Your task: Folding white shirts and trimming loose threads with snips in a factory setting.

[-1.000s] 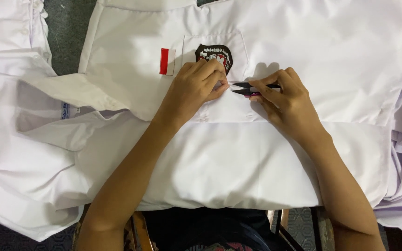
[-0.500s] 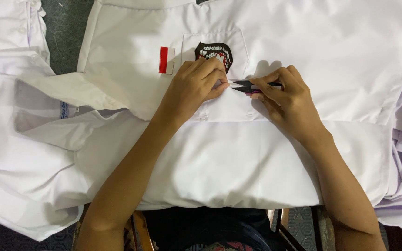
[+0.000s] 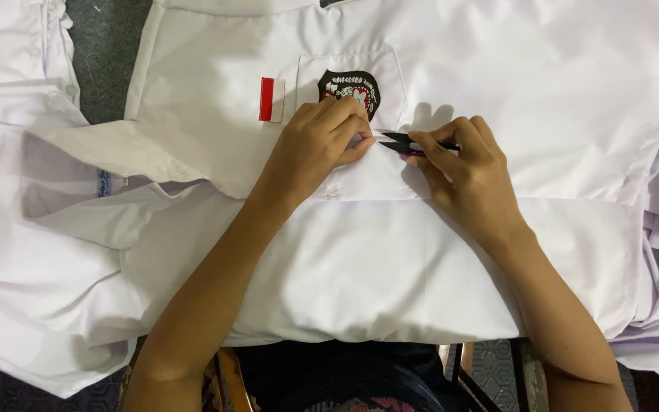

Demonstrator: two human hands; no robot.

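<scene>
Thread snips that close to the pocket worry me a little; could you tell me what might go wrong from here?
1. The thread snips in the right hand point at the left hand fingertips; they could nick them.
2. The blades lie on the white shirt beside the pocket; they might cut cloth.

From my remote feed, a grey carpeted floor [image 3: 104, 53] shows in a gap at the top, left of the white fabric spread across the work surface. Below that fabric's lower edge I see a wooden chair frame [image 3: 226, 378] and patterned floor tiles [image 3: 490, 370]. Even, soft light falls from above, casting faint shadows on the cloth.
</scene>
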